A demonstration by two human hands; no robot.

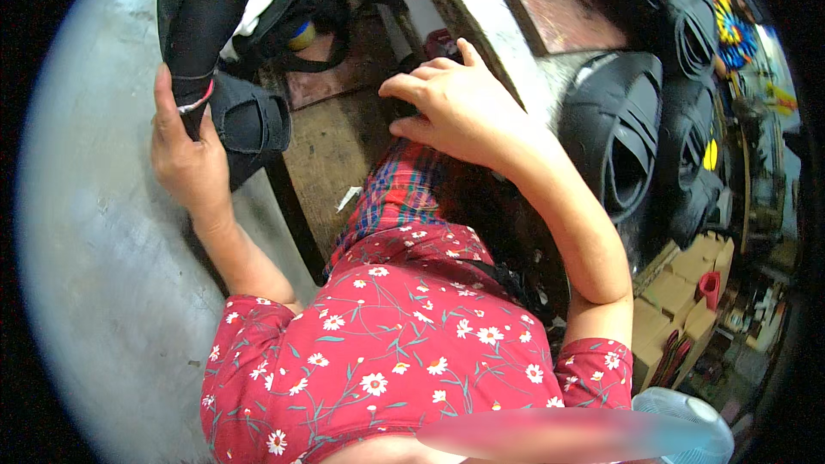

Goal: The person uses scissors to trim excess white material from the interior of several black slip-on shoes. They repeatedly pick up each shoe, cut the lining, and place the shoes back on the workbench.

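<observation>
At the upper left, my left hand [191,150] is closed on the narrow part of a black shoe-shaped piece [204,26]. A pink and white edge shows on that piece just above my thumb. Right beside it lies another black piece with stitched flaps [249,120]. My right hand [451,107] hovers in front of my lap, palm down. Its fingers are bent and apart, one of them raised. Between its thumb and forefinger I see only a dark patch, with no held thing to make out. What lies under the palm is hidden.
Black strapped pieces, like shoe uppers [614,133], are stacked on the right. A black bag-like heap [301,9] sits at the top, near a worn wooden board [331,146]. Cardboard boxes [687,283] stand at the lower right. Grey floor [103,249] stretches along the left.
</observation>
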